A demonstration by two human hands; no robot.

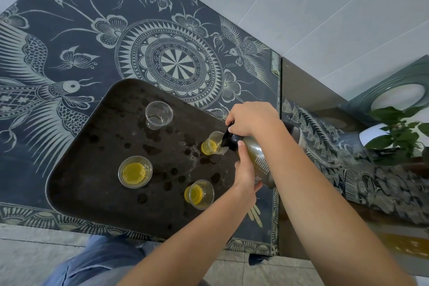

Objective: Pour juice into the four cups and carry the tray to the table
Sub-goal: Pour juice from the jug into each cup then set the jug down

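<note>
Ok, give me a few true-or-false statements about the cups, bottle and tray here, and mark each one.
1. Both hands hold the bottle: the right hand near the neck, the left hand under the body. True.
2. All four cups hold juice. False: the far cup looks empty.
3. The bottle is tipped over the cup at its mouth. True.
4. The cups stand directly on the patterned cloth. False: they stand on the dark tray.

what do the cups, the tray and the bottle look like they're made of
Cups: clear, thin-walled, probably plastic, though glass is possible; the tray shows through them.
Tray: dark and matte, mottled and wet-spotted; could be metal or plastic, hard to say.
Bottle: translucent and glossy with a black neck, juice visible inside; plastic or glass.
</note>
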